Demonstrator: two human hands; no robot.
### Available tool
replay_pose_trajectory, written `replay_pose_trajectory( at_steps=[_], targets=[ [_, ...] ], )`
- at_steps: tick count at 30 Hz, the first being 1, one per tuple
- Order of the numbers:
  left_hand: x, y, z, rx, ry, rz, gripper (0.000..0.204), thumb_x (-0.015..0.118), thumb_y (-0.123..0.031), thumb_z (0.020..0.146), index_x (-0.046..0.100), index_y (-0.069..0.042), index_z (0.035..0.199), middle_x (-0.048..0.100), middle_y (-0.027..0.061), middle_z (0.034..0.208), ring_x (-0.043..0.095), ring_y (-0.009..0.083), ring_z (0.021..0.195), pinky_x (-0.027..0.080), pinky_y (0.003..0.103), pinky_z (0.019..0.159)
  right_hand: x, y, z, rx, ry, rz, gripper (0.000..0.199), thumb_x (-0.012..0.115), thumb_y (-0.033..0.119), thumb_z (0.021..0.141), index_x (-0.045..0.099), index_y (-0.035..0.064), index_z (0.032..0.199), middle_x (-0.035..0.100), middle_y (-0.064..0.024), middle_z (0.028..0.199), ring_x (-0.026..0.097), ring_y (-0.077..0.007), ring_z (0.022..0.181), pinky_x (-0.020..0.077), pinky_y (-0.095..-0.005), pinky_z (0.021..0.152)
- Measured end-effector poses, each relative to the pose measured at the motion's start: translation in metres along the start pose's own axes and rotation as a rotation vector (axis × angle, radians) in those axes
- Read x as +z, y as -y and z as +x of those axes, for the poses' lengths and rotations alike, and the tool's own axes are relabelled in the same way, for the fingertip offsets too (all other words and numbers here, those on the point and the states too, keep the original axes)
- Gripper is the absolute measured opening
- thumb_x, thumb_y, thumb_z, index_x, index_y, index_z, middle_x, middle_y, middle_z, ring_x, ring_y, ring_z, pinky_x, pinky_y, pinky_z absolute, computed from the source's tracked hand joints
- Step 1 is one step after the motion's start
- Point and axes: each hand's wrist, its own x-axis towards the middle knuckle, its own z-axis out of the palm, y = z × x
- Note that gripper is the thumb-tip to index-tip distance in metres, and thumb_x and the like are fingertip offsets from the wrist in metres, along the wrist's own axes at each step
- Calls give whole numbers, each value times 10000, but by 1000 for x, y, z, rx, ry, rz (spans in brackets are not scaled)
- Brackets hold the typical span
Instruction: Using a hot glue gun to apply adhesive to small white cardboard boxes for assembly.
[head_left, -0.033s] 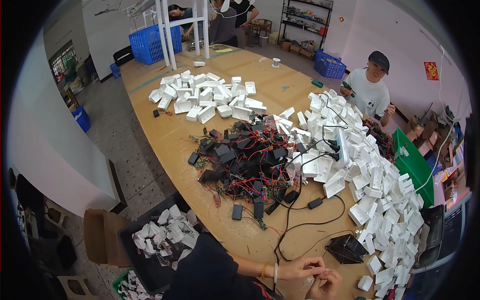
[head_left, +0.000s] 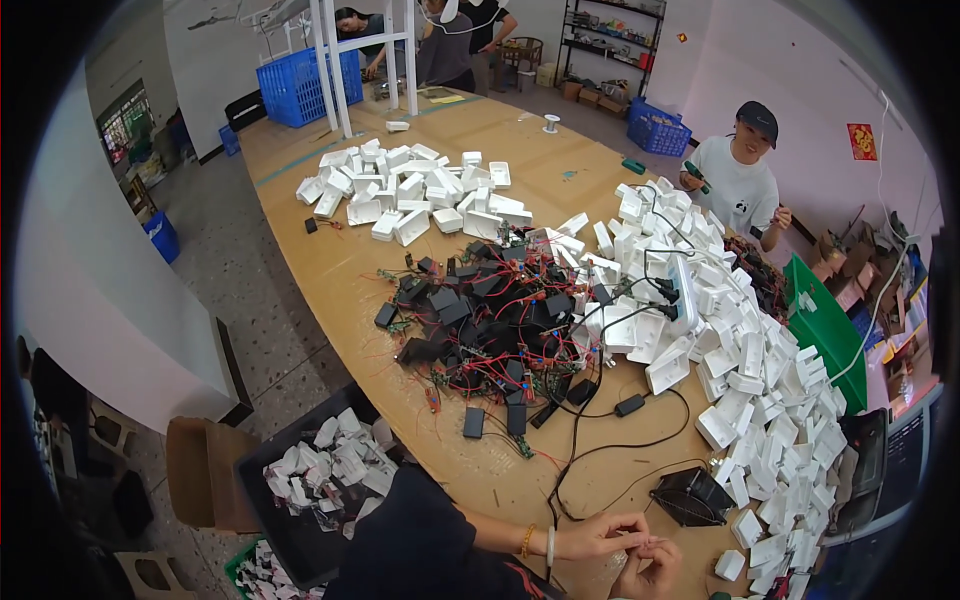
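My left hand [head_left: 600, 537] reaches over the near edge of the table, a yellow beaded band and a pale bangle on its wrist. Its thumb and fingertips are pinched together and meet the fingertips of my right hand [head_left: 648, 570], which is curled closed. Whatever lies between the fingers, if anything, is too small to make out. Just beyond them stands a small black fan [head_left: 692, 497]. White plastic housings [head_left: 770, 440] are heaped to the right of my hands. Farther off lies a tangled pile of black boxes with red wires and circuit boards [head_left: 490, 320].
A white power strip [head_left: 682, 295] with black cables rests on the housings. More white housings [head_left: 420, 190] cover the far left. Opposite, a co-worker [head_left: 740, 180] holds a green screwdriver-like tool [head_left: 697, 177]. A black bin [head_left: 300, 540] of white parts stands left of me, beside a cardboard box [head_left: 205, 475].
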Motion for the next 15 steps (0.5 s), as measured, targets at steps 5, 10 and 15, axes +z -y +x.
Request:
replay_pose_trajectory(
  at_steps=[5,10,15],
  targets=[
    [7,-6,-3,0,-47,31,169,508,-166,1008,563,-7,1024,571,12,956,528,63,879,449,227,793,41,60,8,-397,204,-716,259,699,-79,795,568,33,990,588,-144,1023,616,-269,930,506,-341,808],
    [13,-6,-11,-6,-84,-1,178,506,-177,1009,559,-7,1007,575,4,907,533,65,862,443,222,767,39,58,-7,-334,207,-681,256,676,7,847,591,36,1086,591,-137,1030,606,-268,976,496,-363,860],
    [24,10,-9,56,-246,-157,186,523,-210,1003,571,-31,987,577,-7,900,520,51,857,438,221,762,67,63,-5,-282,38,-656,214,658,-125,796,548,10,922,561,-109,951,569,-227,915,477,-319,818]
  ],
)
